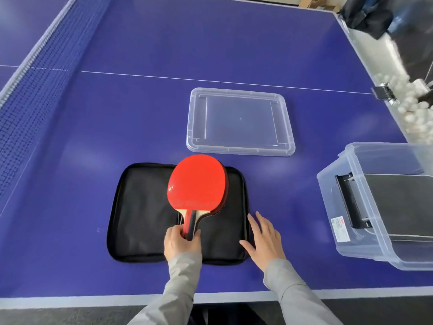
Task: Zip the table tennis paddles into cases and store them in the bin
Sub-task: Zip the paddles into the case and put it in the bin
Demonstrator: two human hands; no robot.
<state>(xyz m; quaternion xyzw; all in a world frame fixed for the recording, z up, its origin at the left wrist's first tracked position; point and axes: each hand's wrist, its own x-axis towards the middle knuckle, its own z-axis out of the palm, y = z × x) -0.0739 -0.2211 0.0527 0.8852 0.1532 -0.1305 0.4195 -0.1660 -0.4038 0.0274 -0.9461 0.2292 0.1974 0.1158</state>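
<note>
Left hand [181,242] is gripping the stacked red rubber paddles [196,184] by their handles over the open black fabric case [140,214]; right hand [263,240] is lying flat, fingers spread, on the case edge. Clear plastic bin [365,221] is getting cut off at right of frame.

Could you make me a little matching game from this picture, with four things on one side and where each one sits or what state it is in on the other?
Things:
1. red paddle
2. black case
3. clear lid
4. clear bin

Places or states:
A. lying flat on the table beyond the case
B. spread open flat on the table
C. held by its handle in the left hand
D. at the right table edge, with a dark flat thing inside

Pairs: 1-C, 2-B, 3-A, 4-D
</note>
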